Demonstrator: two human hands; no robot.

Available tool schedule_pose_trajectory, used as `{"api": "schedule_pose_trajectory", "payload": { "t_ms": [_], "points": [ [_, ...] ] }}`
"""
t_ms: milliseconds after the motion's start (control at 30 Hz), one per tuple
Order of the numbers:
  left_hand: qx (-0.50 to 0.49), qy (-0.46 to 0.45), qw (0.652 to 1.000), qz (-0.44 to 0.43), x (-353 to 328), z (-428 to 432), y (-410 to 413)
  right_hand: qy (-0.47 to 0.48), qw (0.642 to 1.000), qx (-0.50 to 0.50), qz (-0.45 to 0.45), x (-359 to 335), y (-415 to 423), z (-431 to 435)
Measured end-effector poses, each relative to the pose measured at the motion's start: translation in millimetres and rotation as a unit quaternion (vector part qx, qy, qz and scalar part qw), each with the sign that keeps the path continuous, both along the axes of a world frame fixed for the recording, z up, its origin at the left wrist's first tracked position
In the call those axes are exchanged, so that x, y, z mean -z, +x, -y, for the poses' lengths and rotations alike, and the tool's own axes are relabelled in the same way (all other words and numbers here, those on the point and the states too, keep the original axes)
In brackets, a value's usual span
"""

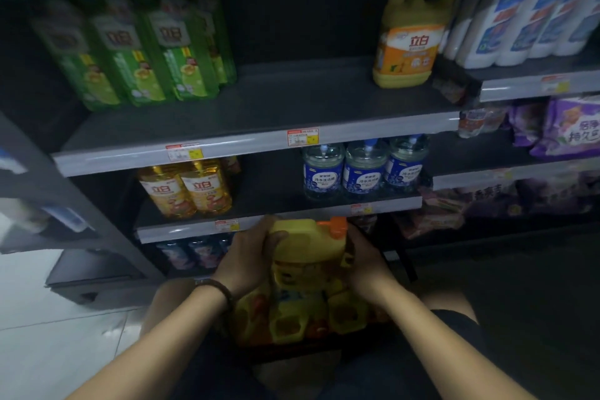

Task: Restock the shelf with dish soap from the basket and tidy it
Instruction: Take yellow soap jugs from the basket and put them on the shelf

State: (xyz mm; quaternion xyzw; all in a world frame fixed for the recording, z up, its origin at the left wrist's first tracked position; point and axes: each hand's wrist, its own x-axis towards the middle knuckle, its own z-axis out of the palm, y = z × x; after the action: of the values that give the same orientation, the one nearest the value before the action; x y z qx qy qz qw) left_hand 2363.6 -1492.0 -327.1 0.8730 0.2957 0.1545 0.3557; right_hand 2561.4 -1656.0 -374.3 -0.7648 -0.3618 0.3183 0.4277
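A yellow dish soap jug (308, 250) with an orange cap is held above the basket (292, 351), between both hands. My left hand (250, 256) grips its handle side, and my right hand (363, 266) grips the other side. Several more yellow jugs (311, 318) lie in the basket below. One matching yellow jug (410, 39) stands alone at the right of the middle shelf (276, 107), whose centre is bare.
Green bottles (146, 49) stand at the shelf's left. White bottles (532, 16) fill the neighbouring unit at right. The shelf below carries amber bottles (188, 188) and blue-labelled clear bottles (363, 169). Purple bags (565, 127) sit at the right. Pale floor tiles (48, 334) lie at the left.
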Motion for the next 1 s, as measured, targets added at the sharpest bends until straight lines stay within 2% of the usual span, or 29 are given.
{"api": "schedule_pose_trajectory", "payload": {
  "t_ms": [267,400,467,633,833,933,1000],
  "points": [
    [-0.065,0.049,0.992,0.099,-112.3,-16.1,-26.8,0.085,0.993,-0.078,0.006,-102.3,-9.8,-31.5],
    [-0.092,0.070,0.976,0.183,-178.5,-19.7,-46.9,0.147,0.985,-0.089,-0.006,-166.8,-23.2,-44.9],
    [-0.073,0.045,0.969,0.232,-203.6,-18.4,-58.8,0.176,0.980,-0.092,-0.012,-200.6,-31.3,-50.8],
    [-0.059,-0.007,0.981,0.186,-232.9,-29.3,-81.7,0.233,0.965,-0.116,-0.038,-290.7,-43.4,-75.0],
    [-0.084,-0.033,0.954,0.286,-299.2,-67.1,-81.4,0.280,0.948,-0.152,-0.005,-375.3,-52.4,-120.0],
    [-0.093,-0.046,0.944,0.314,-334.9,-92.8,-82.8,0.252,0.946,-0.204,0.020,-411.9,-49.8,-144.9],
    [-0.098,-0.048,0.944,0.312,-359.0,-108.8,-83.7,0.241,0.947,-0.203,0.063,-431.6,-50.1,-163.5]
  ]
}}
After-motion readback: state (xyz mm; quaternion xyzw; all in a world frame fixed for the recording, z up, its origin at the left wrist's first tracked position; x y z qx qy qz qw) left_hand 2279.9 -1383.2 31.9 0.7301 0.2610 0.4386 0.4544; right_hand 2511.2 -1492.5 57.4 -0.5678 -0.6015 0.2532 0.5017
